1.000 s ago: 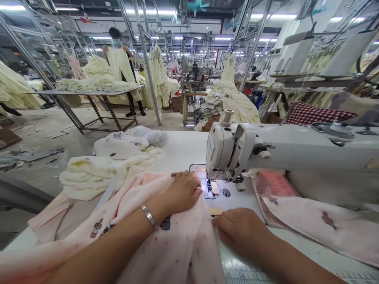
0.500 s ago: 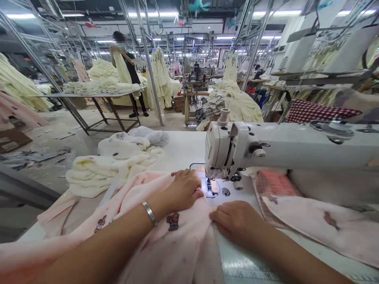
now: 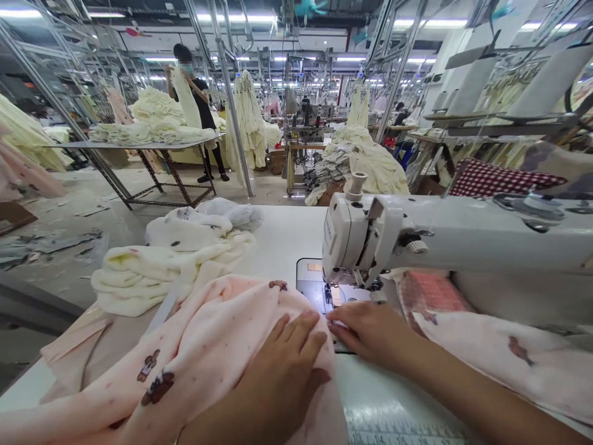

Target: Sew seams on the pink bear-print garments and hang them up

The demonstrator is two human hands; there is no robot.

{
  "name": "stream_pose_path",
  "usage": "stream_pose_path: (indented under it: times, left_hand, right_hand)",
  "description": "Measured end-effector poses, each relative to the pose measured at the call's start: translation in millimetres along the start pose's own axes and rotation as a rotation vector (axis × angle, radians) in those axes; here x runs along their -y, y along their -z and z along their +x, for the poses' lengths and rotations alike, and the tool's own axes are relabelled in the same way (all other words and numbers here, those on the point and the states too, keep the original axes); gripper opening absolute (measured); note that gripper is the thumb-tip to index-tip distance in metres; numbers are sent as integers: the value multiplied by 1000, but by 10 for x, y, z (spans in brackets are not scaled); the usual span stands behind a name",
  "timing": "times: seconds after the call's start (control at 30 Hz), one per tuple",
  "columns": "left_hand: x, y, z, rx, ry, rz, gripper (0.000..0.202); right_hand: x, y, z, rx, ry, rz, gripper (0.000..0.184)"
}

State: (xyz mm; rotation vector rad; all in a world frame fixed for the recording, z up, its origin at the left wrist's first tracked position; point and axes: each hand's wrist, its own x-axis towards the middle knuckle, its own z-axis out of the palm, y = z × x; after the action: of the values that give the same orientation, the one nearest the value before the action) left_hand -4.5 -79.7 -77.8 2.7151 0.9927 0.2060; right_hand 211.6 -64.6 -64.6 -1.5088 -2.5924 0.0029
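Observation:
A pink fleece cloth [image 3: 208, 346] printed with small brown bears spreads over the left and front of the sewing table. On top of it rests my left hand [image 3: 282, 371], laid flat with its fingers stretched toward the needle area. My right hand [image 3: 370, 327] pinches the cloth's edge between thumb and fingers, just in front of the presser foot [image 3: 330, 295]. The white sewing machine [image 3: 356, 238] stands over this spot, its lamp lighting the metal needle plate [image 3: 308, 281]. Part of the cloth's edge is hidden under my fingers.
Cream fabric [image 3: 139, 272] lies heaped at the table's left. Another printed pink piece [image 3: 491, 340] is at the right, under the machine arm. A ruler scale [image 3: 403, 432] runs along the front edge. Beyond, a person [image 3: 201, 111] holds cream cloth at a table [image 3: 152, 146].
My left hand has moved back toward me and flattened on the cloth. My right hand has moved up and forward, close to the presser foot. The view has shifted slightly.

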Motion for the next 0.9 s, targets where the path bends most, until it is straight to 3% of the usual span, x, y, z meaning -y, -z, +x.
stream_pose_path:
  times: [0.17, 0.37, 0.6, 0.77, 0.9]
  left_hand:
    - [28, 29, 41, -26, -28, 3, 43]
    - [3, 111, 79, 47, -60, -34, 44]
    - [174, 119, 355, -15, -60, -37, 46]
    - [232, 117, 433, -25, -86, 18, 46]
    - [127, 132, 432, -67, -145, 120, 37]
  right_hand:
    - [-103, -103, 1, -59, -176, -180, 23]
    - [-220, -32, -67, -77, -188, -241, 19]
    - [-418, -115, 23, -123, -338, -248, 20]
    - [-474, -204, 59, -128, -327, -246, 14]
    - [-475, -187, 42, -115, -291, -248, 13]
